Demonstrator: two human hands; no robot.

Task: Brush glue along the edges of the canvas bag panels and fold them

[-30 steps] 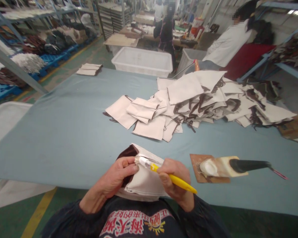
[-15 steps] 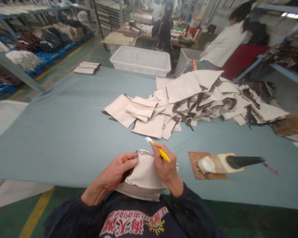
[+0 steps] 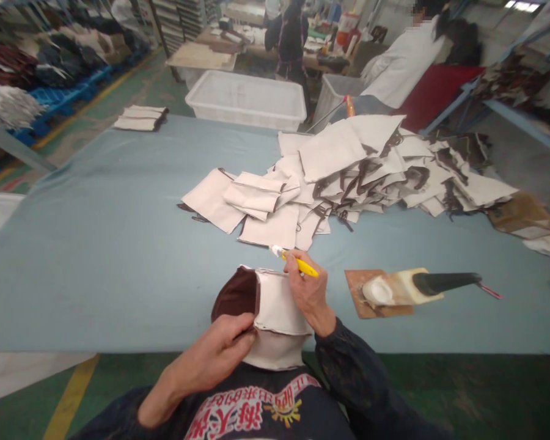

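A cream fabric piece [image 3: 279,304] with a dark brown inside is held at the near edge of the surface [image 3: 119,263], close to the wearer's printed apron [image 3: 256,406]. Its lower left edge is pinched between the thumb and fingers of the left hand [image 3: 215,348], and the brown opening is spread above that grip. A brush [image 3: 302,266] with a yellow handle is gripped in the closed fingers of the right hand [image 3: 308,287]; its white-coated tip is pointed away to the upper left, above the fabric piece and close to the near edge of the pile [image 3: 343,171]. By the side of the right hand, the fabric piece is partly covered. Beyond the hands, cream pieces with dark brown edges and straps are heaped in the pile, which is spread toward the right. To the right of the right hand, a brown board [image 3: 371,310] is laid flat, and on it a container of white paste [image 3: 379,292] is seen, with a black handle-like part [image 3: 444,282] extended to the right. At the far left corner of the surface, a small stack of folded pieces [image 3: 141,118] is placed. Past the far edge, a white bin [image 3: 247,101] is seen, and a person in white [image 3: 401,64] is seen at the upper right.
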